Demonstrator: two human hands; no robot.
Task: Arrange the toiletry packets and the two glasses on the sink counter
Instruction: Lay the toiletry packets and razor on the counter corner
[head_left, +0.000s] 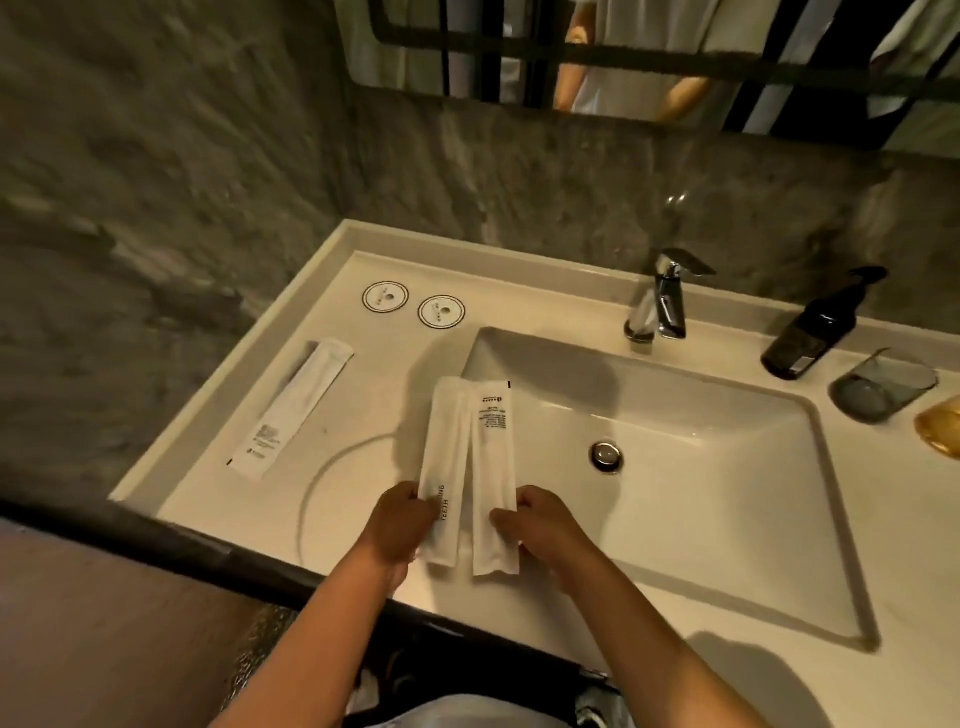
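My left hand (399, 525) grips a long white toiletry packet (444, 457) near its lower end. Right beside it, my right hand (540, 525) grips a second white packet (493, 467) with small print at its top. Both packets point away from me over the counter, just left of the basin. A third white packet (291, 405) lies flat on the counter at the left. A grey-blue glass (883, 387) lies on its side at the far right. An amber glass (940, 431) is cut off by the right edge.
The white sink counter (363, 519) holds a rectangular basin (727, 493) with a drain and a chrome faucet (665, 301). Two round coasters (385, 298) (441, 312) sit at the back left. A dark pump bottle (815, 332) stands right of the faucet. A mirror hangs above.
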